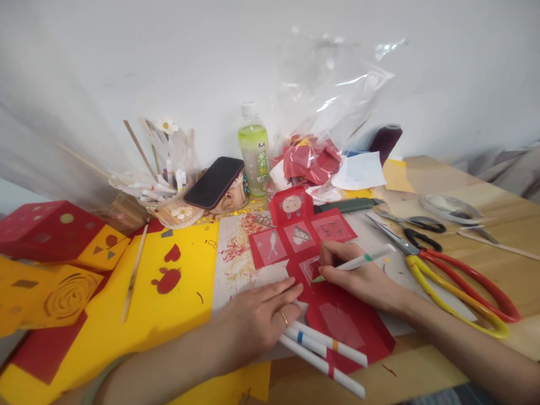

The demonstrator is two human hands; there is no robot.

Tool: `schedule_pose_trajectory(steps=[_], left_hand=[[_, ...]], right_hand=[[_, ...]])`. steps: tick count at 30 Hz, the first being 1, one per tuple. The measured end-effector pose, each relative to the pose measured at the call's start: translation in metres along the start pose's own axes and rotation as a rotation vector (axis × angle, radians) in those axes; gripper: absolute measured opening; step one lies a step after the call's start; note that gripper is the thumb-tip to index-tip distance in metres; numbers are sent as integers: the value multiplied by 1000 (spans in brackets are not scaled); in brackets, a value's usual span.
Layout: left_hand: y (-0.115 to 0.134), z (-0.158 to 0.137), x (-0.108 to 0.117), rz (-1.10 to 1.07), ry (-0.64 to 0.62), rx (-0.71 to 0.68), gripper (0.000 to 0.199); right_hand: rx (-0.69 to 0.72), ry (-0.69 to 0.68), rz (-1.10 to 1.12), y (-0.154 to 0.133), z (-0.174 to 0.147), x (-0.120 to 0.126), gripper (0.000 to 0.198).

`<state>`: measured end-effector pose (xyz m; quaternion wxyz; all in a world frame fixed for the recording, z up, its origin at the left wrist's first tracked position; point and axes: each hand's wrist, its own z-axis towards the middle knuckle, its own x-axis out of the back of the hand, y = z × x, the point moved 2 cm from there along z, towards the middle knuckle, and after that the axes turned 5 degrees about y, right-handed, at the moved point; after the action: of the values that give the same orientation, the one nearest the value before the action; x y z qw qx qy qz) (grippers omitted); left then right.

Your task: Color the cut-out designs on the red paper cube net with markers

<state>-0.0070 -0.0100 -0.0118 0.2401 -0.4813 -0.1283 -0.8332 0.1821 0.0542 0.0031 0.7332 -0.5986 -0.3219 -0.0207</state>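
My right hand is closed round a white marker with a green band, its green tip touching a red cross-shaped paper cutout. Small drawings on pale patches mark several of its squares, among them a face at the far end. Palm down, my left hand rests at the cutout's left edge, fingertips on the paper. Three more white markers, with orange, blue and red bands, stick out from under that hand by the thumb; how they are gripped is partly hidden.
Yellow paper with red shapes lies left, beside a red-and-yellow paper box. Behind stand a marker basket, a phone, a green drink bottle and a plastic bag of scraps. Large scissors lie right.
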Motion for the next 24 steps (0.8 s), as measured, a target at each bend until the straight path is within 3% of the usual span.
schedule_pose_trajectory(steps=[24], left_hand=[[-1,-1,0,-26,-33,-1,26]], right_hand=[[10,24,-32,2,2,-1,22]])
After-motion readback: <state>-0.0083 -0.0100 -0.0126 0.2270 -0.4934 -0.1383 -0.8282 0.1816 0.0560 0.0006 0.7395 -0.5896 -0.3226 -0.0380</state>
